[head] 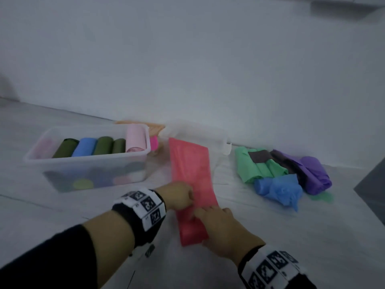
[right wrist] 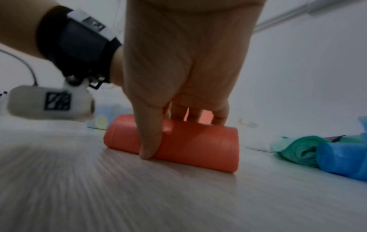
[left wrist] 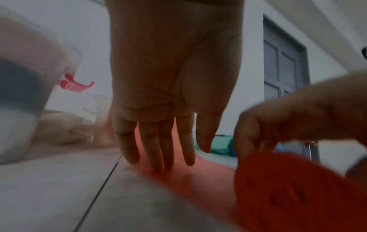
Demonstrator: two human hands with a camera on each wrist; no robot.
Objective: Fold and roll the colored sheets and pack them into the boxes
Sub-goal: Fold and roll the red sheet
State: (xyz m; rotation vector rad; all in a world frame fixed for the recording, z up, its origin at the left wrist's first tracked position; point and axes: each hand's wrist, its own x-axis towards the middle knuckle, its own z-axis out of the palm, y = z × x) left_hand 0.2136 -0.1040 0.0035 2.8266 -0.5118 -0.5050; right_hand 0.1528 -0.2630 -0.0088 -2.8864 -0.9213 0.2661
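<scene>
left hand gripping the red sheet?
No, in the left wrist view the left hand has straight fingers pressing on the red sheet.

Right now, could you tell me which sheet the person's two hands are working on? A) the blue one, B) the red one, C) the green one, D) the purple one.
B: the right hand grips the rolled near end of the red sheet, and the left hand rests on its flat part; the blue, green and purple sheets lie untouched to the right.
</scene>
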